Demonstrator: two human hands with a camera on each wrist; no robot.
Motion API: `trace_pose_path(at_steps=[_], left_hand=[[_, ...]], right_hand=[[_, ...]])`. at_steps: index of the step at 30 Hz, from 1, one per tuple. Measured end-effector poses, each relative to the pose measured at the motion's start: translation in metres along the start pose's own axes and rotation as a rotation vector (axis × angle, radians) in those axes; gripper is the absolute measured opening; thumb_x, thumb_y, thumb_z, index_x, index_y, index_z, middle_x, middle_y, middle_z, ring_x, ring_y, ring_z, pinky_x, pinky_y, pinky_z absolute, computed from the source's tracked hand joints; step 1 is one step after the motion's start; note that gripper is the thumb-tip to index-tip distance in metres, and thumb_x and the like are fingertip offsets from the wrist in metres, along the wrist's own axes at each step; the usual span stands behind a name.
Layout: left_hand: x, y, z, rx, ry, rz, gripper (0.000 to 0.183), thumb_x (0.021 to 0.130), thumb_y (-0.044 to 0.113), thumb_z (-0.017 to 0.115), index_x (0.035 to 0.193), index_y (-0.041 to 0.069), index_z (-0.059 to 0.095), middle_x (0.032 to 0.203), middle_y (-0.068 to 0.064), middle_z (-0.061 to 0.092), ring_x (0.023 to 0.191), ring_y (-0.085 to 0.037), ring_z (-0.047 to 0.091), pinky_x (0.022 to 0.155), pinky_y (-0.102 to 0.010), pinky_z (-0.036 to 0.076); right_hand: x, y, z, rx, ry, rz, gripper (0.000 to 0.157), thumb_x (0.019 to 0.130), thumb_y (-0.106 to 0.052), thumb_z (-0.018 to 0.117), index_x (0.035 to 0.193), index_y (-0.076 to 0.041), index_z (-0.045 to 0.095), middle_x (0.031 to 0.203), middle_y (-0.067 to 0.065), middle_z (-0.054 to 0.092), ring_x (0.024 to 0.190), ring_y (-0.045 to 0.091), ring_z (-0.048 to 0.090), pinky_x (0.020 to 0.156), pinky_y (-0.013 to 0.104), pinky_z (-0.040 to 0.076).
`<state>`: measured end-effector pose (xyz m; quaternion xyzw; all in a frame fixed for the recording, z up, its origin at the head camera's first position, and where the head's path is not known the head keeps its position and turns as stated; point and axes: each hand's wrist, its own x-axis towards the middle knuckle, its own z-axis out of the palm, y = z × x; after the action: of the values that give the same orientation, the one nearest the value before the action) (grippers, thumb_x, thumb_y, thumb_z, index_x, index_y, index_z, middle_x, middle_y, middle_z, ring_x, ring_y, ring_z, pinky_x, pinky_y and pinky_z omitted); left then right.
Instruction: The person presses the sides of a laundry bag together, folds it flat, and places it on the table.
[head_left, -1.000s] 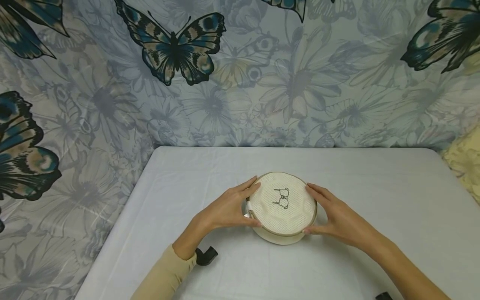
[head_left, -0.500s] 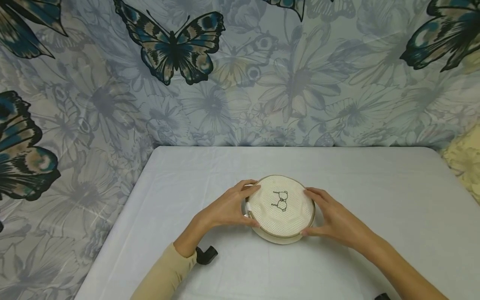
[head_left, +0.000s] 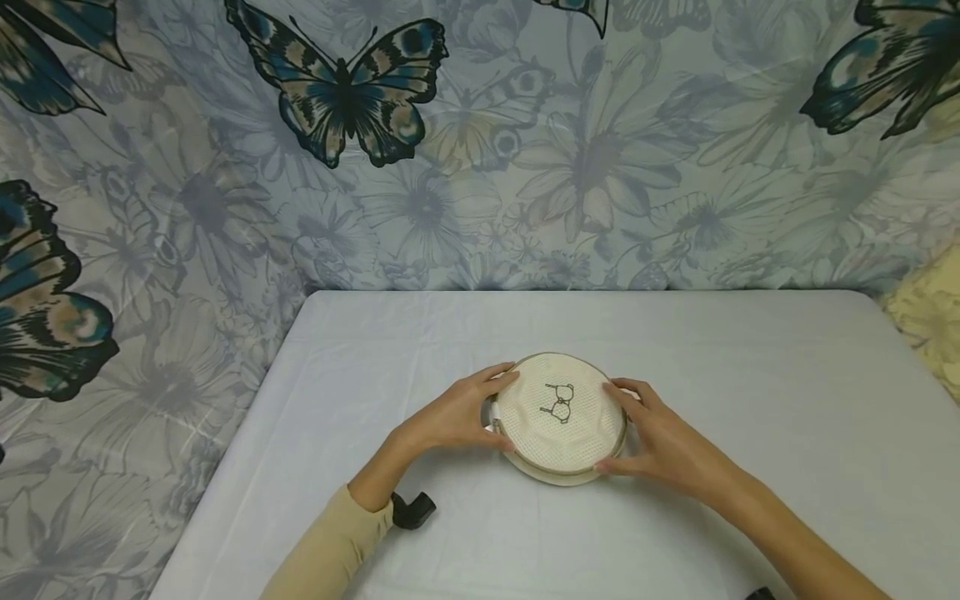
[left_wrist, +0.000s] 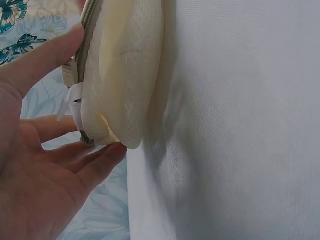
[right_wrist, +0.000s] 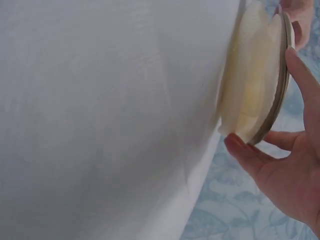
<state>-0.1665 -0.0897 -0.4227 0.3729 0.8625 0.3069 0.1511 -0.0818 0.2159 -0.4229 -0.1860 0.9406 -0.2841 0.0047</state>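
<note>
Both hands hold a round cream mesh lingerie wash bag [head_left: 558, 442] with a small dark bra outline on its top, over the white table. My left hand [head_left: 457, 412] grips its left side, thumb at the near edge and fingertips on the far rim. On the opposite side my right hand [head_left: 663, 437] holds the bag the same way. In the left wrist view a zip [left_wrist: 88, 27] runs along the upper rim, with a white tag [left_wrist: 75, 94] beside it. The right wrist view shows the bag's soft, puffed mesh side wall [right_wrist: 252, 85] between rim and base.
The white-covered table [head_left: 420, 333] reaches back to a hanging cloth [head_left: 480, 208] printed with flowers and butterflies. Yellow fabric [head_left: 930, 317] hangs at the right edge. A black wrist-camera mount [head_left: 412, 510] sticks out by the left wrist.
The bag's top has sunk slightly and moved a little left, so less of the lower layer shows. My right hand has moved left with it; my left hand has barely moved.
</note>
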Motion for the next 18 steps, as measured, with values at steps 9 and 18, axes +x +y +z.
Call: trace_pose_path(at_steps=[9, 18], left_hand=[[-0.0017, 0.0035, 0.0019, -0.012, -0.005, -0.044, 0.097, 0.076, 0.035, 0.088, 0.154, 0.008, 0.037, 0.161, -0.008, 0.028, 0.146, -0.026, 0.029, 0.115, -0.042, 0.034], [-0.0021, 0.0088, 0.0058, 0.054, -0.020, -0.075, 0.098, 0.079, 0.040, 0.084, 0.156, 0.011, 0.032, 0.164, -0.007, 0.020, 0.147, -0.024, 0.027, 0.116, -0.040, 0.033]], right_hand=[[-0.0009, -0.0027, 0.0042, -0.031, 0.008, -0.003, 0.103, 0.067, -0.044, 0.090, 0.143, 0.010, 0.044, 0.144, 0.024, 0.039, 0.115, 0.040, 0.058, 0.090, 0.052, 0.053], [0.0010, -0.0048, 0.0073, -0.106, 0.011, -0.010, 0.099, 0.076, -0.058, 0.079, 0.144, 0.006, 0.046, 0.149, 0.021, 0.038, 0.126, 0.041, 0.052, 0.096, 0.054, 0.050]])
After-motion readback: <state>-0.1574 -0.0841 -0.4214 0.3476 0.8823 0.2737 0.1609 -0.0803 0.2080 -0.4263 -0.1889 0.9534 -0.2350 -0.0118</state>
